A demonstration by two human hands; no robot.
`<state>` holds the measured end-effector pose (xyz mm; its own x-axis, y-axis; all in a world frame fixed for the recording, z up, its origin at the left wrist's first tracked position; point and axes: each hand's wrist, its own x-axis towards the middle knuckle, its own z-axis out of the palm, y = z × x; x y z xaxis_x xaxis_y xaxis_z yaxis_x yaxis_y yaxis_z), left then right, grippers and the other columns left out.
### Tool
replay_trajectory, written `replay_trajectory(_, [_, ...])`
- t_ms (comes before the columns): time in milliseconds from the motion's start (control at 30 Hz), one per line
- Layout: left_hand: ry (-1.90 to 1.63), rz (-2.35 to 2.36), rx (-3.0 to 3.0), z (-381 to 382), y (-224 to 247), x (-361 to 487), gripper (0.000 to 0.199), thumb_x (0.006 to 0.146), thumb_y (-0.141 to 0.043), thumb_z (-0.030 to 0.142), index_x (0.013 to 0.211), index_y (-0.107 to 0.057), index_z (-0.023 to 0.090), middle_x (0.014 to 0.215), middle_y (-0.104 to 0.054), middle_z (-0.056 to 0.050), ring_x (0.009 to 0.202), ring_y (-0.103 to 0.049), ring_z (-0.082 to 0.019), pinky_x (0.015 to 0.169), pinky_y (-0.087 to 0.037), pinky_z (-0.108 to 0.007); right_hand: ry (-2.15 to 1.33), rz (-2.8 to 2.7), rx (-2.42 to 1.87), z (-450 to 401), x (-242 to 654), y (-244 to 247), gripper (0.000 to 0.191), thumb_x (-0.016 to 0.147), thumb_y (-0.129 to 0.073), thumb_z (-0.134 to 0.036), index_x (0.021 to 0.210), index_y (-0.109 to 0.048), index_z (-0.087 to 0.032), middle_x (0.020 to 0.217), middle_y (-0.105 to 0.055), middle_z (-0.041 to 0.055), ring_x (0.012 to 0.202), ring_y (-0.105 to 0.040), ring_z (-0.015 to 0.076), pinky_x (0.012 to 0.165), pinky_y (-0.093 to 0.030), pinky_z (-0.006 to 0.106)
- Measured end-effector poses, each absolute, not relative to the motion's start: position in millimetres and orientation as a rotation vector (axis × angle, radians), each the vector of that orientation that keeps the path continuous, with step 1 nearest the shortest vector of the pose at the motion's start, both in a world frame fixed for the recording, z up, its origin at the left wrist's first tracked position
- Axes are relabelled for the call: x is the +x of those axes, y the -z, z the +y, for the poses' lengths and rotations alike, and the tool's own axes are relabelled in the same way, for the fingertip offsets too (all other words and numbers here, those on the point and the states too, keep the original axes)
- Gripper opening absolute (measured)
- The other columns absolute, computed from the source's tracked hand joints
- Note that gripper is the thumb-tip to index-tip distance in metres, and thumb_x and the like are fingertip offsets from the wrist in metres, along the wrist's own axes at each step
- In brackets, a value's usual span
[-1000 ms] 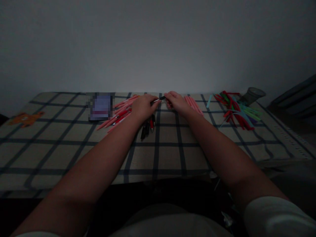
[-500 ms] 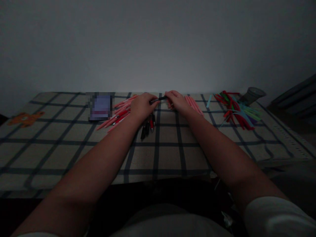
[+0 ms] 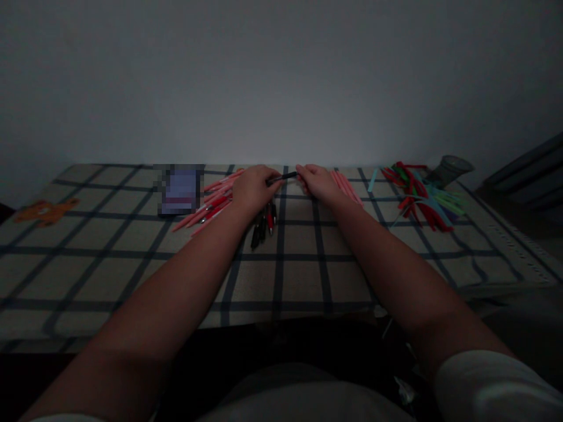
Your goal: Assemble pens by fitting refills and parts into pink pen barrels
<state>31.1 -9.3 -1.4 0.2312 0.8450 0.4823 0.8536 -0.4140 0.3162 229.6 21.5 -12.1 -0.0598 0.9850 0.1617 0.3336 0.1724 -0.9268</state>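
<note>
A dark pen [image 3: 288,175] lies roughly level between my two hands above the far part of the table. My left hand [image 3: 253,187] is closed on its left end, thumb and fingers round the barrel. At its right tip are the pinched fingertips of my right hand [image 3: 321,184]. Below my left hand lie several black and red pens [image 3: 263,227], partly hidden by the wrist. Left of that hand, pink sticks with red pens among them [image 3: 206,209] form a loose pile. More pink sticks [image 3: 347,185] lie in a row beside my right wrist.
A checked cloth [image 3: 303,281] covers the table, which meets a plain wall. On the right are a heap of coloured strips [image 3: 424,205] and a tipped clear cup [image 3: 451,170]. A blurred-out phone-like rectangle [image 3: 180,190] and an orange bear-shaped piece [image 3: 46,211] lie left.
My right hand has shifted slightly right along the pen, so more of the pen's dark end shows. My left hand keeps its place.
</note>
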Motion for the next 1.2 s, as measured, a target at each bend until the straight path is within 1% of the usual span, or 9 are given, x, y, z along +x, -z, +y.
replay_trajectory(200, [0.928,-1.731,-2.44,-8,2,31,0.03,0.096,-0.064,0.045,0.115,-0.079,0.027,0.117,-0.077,-0.007,0.111,-0.066,-0.027,0.093,-0.05,-0.037,-0.916,-1.577,-1.328,11,227,2,0.032,0.104,-0.057,-0.032,0.073,-0.053,-0.022,0.054,-0.05,-0.0032,0.049,-0.045,0.0112,0.049,-0.033,0.023])
replay_trajectory(367, [0.943,-1.727,-2.444,-9,2,30,0.032,0.097,-0.063,0.044,0.119,-0.078,0.026,0.119,-0.077,-0.007,0.113,-0.067,-0.027,0.094,-0.05,-0.037,-0.995,-1.556,-1.272,10,223,0,0.021,0.103,-0.054,-0.023,0.082,-0.053,-0.022,0.056,-0.049,-0.0059,0.05,-0.044,0.0108,0.049,-0.033,0.021])
replay_trajectory(567, [0.941,-1.731,-2.45,-10,1,31,0.033,0.096,-0.063,0.044,0.121,-0.078,0.028,0.12,-0.078,-0.006,0.113,-0.067,-0.027,0.094,-0.05,-0.037,-1.043,-1.526,-1.172,14,222,5,0.009,0.1,-0.058,-0.019,0.092,-0.055,-0.023,0.06,-0.048,-0.0081,0.051,-0.046,0.0098,0.049,-0.035,0.019])
replay_trajectory(633, [0.956,-1.734,-2.45,-10,1,31,0.033,0.096,-0.063,0.044,0.121,-0.078,0.028,0.12,-0.078,-0.006,0.113,-0.067,-0.027,0.095,-0.05,-0.038,-1.026,-1.513,-1.189,13,223,4,0.011,0.101,-0.058,-0.023,0.09,-0.054,-0.023,0.061,-0.049,-0.0075,0.05,-0.046,0.0097,0.048,-0.035,0.019])
replay_trajectory(800, [0.964,-1.703,-2.468,-10,1,31,0.032,0.095,-0.064,0.043,0.12,-0.078,0.027,0.119,-0.078,-0.007,0.114,-0.067,-0.027,0.097,-0.05,-0.037,-1.021,-1.492,-1.276,13,225,4,0.036,0.106,-0.051,-0.04,0.075,-0.051,-0.022,0.057,-0.048,-0.0039,0.048,-0.044,0.0101,0.047,-0.035,0.022])
replay_trajectory(900, [0.958,-1.709,-2.465,-10,1,31,0.032,0.096,-0.064,0.043,0.12,-0.078,0.027,0.119,-0.077,-0.007,0.114,-0.066,-0.027,0.097,-0.049,-0.037,-1.035,-1.508,-1.3,14,226,5,0.042,0.105,-0.054,-0.046,0.07,-0.052,-0.021,0.053,-0.047,-0.0036,0.046,-0.042,0.0101,0.046,-0.034,0.023])
replay_trajectory(967, [0.954,-1.718,-2.463,-10,1,31,0.032,0.095,-0.064,0.044,0.12,-0.078,0.028,0.12,-0.077,-0.006,0.114,-0.066,-0.027,0.096,-0.049,-0.038,-1.029,-1.522,-1.303,14,226,4,0.042,0.104,-0.056,-0.044,0.069,-0.053,-0.021,0.053,-0.047,-0.0036,0.046,-0.042,0.0099,0.046,-0.033,0.023])
replay_trajectory(1100, [0.954,-1.718,-2.458,-10,0,32,0.032,0.095,-0.064,0.043,0.119,-0.079,0.028,0.118,-0.078,-0.006,0.113,-0.067,-0.027,0.095,-0.05,-0.037,-0.987,-1.535,-1.301,12,225,1,0.039,0.105,-0.054,-0.031,0.068,-0.052,-0.021,0.053,-0.047,-0.0038,0.046,-0.042,0.0096,0.046,-0.033,0.023])
replay_trajectory(1200, [0.956,-1.713,-2.454,-10,0,32,0.031,0.095,-0.064,0.042,0.118,-0.079,0.028,0.117,-0.078,-0.006,0.111,-0.067,-0.027,0.094,-0.05,-0.037,-0.951,-1.543,-1.32,10,225,-1,0.038,0.104,-0.054,-0.026,0.067,-0.05,-0.021,0.053,-0.047,-0.0035,0.047,-0.043,0.0101,0.047,-0.033,0.023])
